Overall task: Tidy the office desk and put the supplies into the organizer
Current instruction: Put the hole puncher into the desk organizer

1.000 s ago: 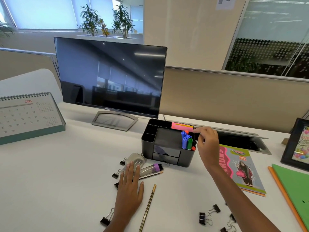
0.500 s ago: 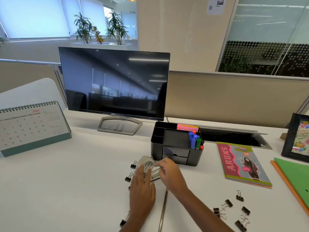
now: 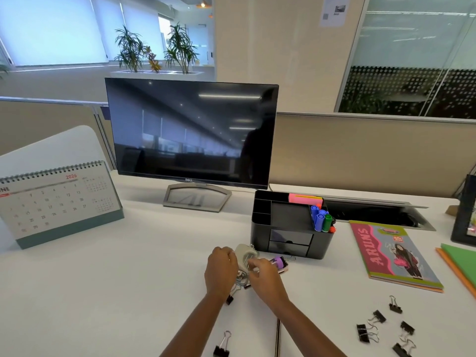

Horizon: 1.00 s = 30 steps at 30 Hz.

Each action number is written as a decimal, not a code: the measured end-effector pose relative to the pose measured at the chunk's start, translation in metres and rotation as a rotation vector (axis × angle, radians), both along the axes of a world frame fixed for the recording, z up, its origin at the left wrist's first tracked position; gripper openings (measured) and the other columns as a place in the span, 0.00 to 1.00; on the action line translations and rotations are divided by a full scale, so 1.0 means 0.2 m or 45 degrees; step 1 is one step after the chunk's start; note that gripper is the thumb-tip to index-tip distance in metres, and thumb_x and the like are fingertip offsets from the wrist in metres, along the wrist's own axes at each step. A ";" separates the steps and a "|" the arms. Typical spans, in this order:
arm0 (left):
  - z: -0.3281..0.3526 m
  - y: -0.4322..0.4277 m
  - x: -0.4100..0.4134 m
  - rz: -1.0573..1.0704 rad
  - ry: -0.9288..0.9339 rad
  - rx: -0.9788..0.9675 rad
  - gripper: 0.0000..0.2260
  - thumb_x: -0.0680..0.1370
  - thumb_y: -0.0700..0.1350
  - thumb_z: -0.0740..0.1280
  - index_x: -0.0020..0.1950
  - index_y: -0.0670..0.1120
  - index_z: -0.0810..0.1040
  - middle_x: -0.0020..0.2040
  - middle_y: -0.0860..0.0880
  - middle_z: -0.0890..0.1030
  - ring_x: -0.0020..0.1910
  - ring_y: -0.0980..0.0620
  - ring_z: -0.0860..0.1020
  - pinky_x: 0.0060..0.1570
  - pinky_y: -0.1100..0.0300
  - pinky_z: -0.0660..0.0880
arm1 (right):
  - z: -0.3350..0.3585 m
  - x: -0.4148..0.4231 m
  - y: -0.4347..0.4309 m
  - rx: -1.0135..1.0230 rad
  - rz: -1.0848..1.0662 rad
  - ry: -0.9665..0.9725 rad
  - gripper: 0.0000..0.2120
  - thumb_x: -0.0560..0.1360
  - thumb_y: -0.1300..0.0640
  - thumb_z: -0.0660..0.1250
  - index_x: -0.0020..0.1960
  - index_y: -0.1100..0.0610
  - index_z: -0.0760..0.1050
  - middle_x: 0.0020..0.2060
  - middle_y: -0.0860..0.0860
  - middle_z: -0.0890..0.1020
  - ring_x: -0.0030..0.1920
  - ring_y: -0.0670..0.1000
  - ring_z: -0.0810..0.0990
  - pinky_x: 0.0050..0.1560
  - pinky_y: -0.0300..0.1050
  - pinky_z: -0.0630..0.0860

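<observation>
Fingers of the left hand [image 3: 221,271] curled round a grey gadget [image 3: 246,254]; the right hand [image 3: 264,278] pinched its side, just before the organizer [image 3: 260,237] (markers [image 3: 320,220] stood inside).

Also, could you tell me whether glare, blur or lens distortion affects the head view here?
In the head view, the dark monitor mirrors ceiling lights and blinds; the windows are blown out white; the wide lens makes the glass wall's frame lean; the left hand and right hand look soft, their grip unclear.
</observation>
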<state>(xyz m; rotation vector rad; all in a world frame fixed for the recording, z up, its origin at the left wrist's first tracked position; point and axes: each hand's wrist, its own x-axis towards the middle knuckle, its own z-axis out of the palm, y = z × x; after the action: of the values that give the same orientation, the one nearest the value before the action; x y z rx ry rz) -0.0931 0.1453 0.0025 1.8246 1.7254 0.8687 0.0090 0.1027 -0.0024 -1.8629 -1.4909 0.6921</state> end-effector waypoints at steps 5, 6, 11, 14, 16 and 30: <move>-0.01 0.05 0.02 0.013 -0.193 -0.216 0.10 0.77 0.40 0.60 0.51 0.41 0.79 0.48 0.44 0.82 0.45 0.47 0.79 0.43 0.60 0.73 | -0.01 0.01 -0.01 -0.018 0.048 -0.029 0.15 0.76 0.66 0.60 0.61 0.59 0.74 0.57 0.56 0.77 0.54 0.52 0.77 0.51 0.35 0.73; -0.01 0.06 0.02 0.029 -0.232 -0.264 0.10 0.77 0.40 0.61 0.52 0.40 0.79 0.49 0.43 0.82 0.47 0.46 0.79 0.45 0.60 0.73 | -0.01 0.02 -0.02 -0.019 0.052 -0.031 0.16 0.76 0.66 0.59 0.62 0.58 0.74 0.58 0.56 0.76 0.55 0.51 0.76 0.50 0.31 0.71; 0.00 0.03 -0.02 0.083 -0.228 -0.208 0.10 0.77 0.42 0.62 0.56 0.43 0.78 0.53 0.44 0.80 0.50 0.47 0.78 0.49 0.58 0.74 | 0.00 0.08 -0.03 0.048 -0.004 -0.034 0.16 0.76 0.67 0.58 0.61 0.58 0.74 0.60 0.53 0.74 0.53 0.47 0.74 0.41 0.21 0.66; -0.01 0.00 -0.08 0.161 -0.108 -0.026 0.09 0.78 0.43 0.60 0.55 0.45 0.77 0.53 0.45 0.76 0.53 0.46 0.75 0.48 0.56 0.72 | 0.03 0.09 0.00 0.108 0.015 -0.104 0.15 0.76 0.65 0.58 0.60 0.55 0.75 0.59 0.51 0.74 0.46 0.45 0.73 0.41 0.26 0.68; -0.03 -0.01 -0.14 0.176 0.029 0.056 0.10 0.78 0.42 0.60 0.56 0.45 0.77 0.54 0.44 0.75 0.54 0.45 0.73 0.45 0.55 0.71 | 0.07 0.10 0.04 0.139 0.075 -0.252 0.16 0.77 0.64 0.57 0.62 0.55 0.73 0.59 0.50 0.74 0.53 0.46 0.74 0.49 0.30 0.70; -0.25 0.02 -0.39 -0.093 0.621 0.079 0.21 0.71 0.48 0.54 0.49 0.37 0.81 0.48 0.38 0.82 0.46 0.38 0.82 0.40 0.48 0.79 | 0.23 0.07 0.23 -0.023 0.572 -1.212 0.21 0.75 0.68 0.58 0.66 0.55 0.63 0.61 0.58 0.69 0.59 0.58 0.68 0.51 0.49 0.69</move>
<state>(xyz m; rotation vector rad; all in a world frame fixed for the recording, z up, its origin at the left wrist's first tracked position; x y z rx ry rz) -0.1702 0.1499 -0.0478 2.2631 1.9096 0.4736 0.0224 0.1490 0.0428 -1.9832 -2.5416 -0.0660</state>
